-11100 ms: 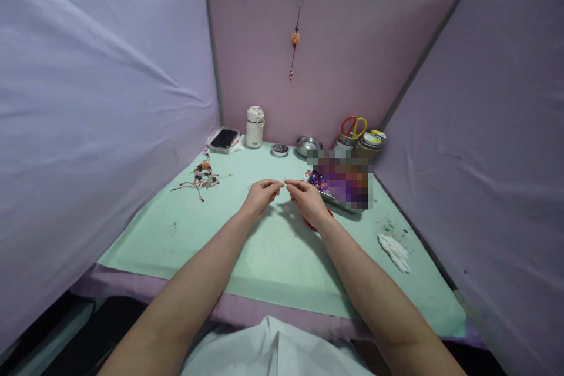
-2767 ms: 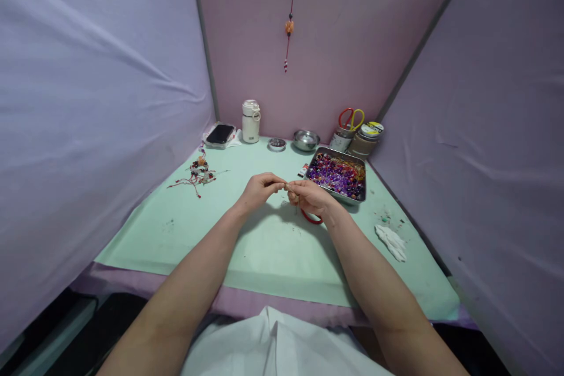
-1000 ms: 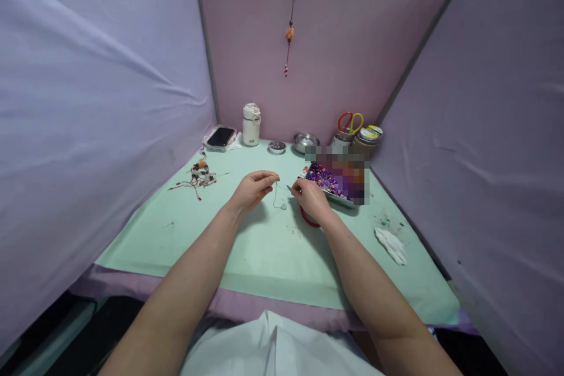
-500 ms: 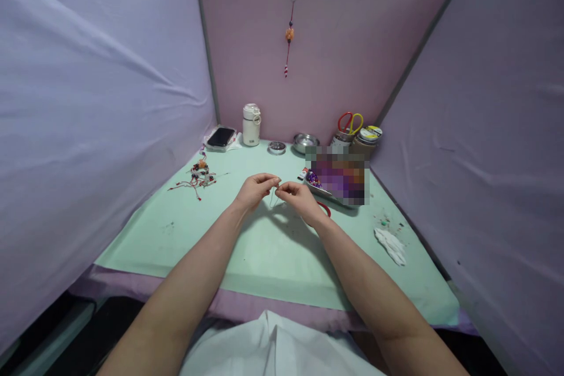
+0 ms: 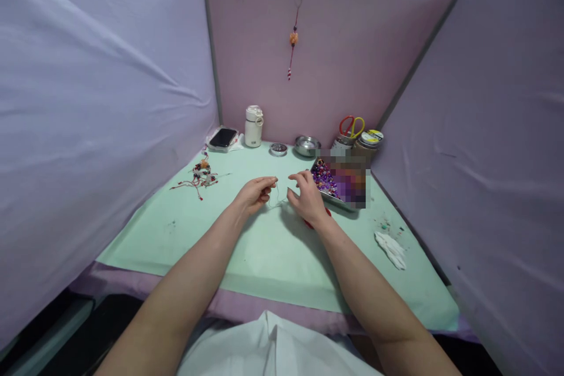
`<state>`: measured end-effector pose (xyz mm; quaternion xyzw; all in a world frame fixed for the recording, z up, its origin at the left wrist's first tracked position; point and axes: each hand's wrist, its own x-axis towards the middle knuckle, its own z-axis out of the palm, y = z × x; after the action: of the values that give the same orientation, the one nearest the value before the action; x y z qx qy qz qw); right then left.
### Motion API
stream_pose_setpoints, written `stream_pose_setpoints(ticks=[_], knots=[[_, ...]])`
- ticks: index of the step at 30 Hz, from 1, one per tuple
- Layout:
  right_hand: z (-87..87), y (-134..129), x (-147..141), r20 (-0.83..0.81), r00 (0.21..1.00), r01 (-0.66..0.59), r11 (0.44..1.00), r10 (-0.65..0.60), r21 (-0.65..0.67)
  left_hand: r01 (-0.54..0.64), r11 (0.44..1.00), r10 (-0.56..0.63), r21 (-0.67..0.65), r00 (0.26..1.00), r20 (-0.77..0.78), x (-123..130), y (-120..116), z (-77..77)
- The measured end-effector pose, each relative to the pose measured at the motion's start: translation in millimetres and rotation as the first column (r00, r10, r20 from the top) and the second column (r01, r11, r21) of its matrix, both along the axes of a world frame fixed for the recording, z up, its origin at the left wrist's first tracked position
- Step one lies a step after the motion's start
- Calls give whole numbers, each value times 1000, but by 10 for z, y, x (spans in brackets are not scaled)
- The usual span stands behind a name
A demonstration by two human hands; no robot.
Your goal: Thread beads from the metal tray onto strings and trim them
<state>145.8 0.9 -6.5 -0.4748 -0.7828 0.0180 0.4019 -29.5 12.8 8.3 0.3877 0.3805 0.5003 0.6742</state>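
Right hand opened and drawn off the left since half a second ago

Dangling from the left hand [image 5: 258,194], the thread [image 5: 278,191] hangs over the middle of the surface [image 5: 273,270], rather nearer its far edge. That hand pinches it between thumb and forefinger; the right hand [image 5: 306,197] has thumb and forefinger parted, and whether its other fingers hold the thread's lower run I cannot tell.

It should weigh almost nothing, limp and quick to slip or tangle; a fingertip pinch close to an end would likely steer it best.

It looks hair-thin and dark, curving loosely toward the right hand.

Beyond lie a red loop [image 5: 328,212], half hidden by the right wrist, a bead tray [image 5: 338,204] toward the right edge, and beaded strands [image 5: 203,175] by the left edge.
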Motion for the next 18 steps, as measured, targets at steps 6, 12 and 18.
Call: stream_pose_setpoints(ticks=[6, 12, 18], knots=[[-12, -114, -172, 95, 975, -206, 975, 198, 80, 56, 998, -56, -8, 998, -42, 30, 23, -93], [-33, -98, -176, 152, 974, -176, 984, 168, 40, 103, 995, -103, -13, 994, -24, 75, 17, -147], [-19, -165, -243, 105, 959, -266, 964, 263, 18, 135, 991, -134, -23, 991, 25, 92, 33, -203]])
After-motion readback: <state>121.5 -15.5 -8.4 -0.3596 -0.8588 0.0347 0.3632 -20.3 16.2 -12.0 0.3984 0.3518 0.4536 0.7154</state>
